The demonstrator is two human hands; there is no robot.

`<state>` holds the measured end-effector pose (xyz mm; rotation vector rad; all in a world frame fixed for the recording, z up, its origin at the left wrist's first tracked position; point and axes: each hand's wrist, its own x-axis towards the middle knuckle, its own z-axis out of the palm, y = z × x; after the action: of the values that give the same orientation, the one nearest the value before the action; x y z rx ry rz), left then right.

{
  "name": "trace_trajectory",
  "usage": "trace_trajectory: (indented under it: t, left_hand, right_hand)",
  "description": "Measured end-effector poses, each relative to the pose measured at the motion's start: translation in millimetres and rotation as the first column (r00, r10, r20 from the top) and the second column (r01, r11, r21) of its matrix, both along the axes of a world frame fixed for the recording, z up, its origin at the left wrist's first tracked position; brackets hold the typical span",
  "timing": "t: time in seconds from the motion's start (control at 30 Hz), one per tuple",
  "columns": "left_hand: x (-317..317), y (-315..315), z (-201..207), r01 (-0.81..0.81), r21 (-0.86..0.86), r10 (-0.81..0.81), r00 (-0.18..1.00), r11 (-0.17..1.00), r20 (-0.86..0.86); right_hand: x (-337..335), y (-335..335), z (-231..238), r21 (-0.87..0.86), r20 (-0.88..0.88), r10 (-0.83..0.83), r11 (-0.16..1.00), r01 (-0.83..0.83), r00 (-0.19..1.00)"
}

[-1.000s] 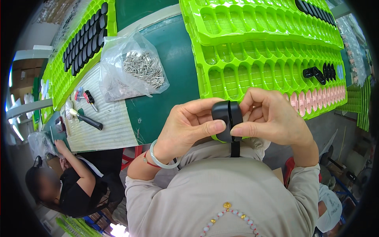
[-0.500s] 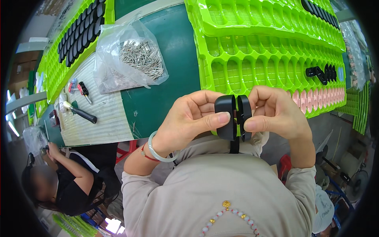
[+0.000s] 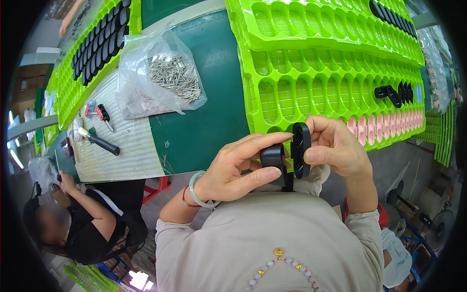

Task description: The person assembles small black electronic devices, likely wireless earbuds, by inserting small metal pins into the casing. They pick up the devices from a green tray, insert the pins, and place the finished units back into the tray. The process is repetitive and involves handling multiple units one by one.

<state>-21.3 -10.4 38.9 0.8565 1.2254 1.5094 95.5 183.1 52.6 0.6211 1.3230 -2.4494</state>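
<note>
In front of my chest, my left hand (image 3: 242, 168) grips a rounded black plastic case half (image 3: 273, 157) between thumb and fingers. Close to its right, my right hand (image 3: 335, 148) pinches a flatter, oblong black plastic half (image 3: 301, 150), held upright with its hollow inner side facing left. A narrow gap seems to part the two pieces, and my left index finger reaches toward the oblong half's upper end. Just beyond my hands lies a bright green moulded tray (image 3: 266, 100), with a row of pink oval parts (image 3: 384, 127) along its near right side.
Small black parts (image 3: 396, 95) lie in the green tray. A clear bag of metal pins (image 3: 175, 80) rests on the green table (image 3: 219, 63). Left of it are a black-handled tool (image 3: 103, 144) and another tray of black pieces (image 3: 103, 46). A co-worker (image 3: 80, 214) sits at lower left.
The two black halves have come apart and turned, so the right one's hollow side shows. My right hand has moved slightly down; my left fingers have straightened.
</note>
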Motion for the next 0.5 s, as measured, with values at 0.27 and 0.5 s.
trace_trajectory:
  t: [0.27,0.5]
  left_hand:
    - [10,-2,-4,-0.005,-0.009,0.007,0.97,1.0,0.244]
    - [18,-7,-8,0.0,-0.016,0.004,0.955,1.0,0.295]
  right_hand:
    - [7,-5,-8,-0.029,0.011,-0.031,0.999,0.031,0.999]
    - [14,-17,-11,-0.145,0.012,-0.1,0.984,0.101,0.995]
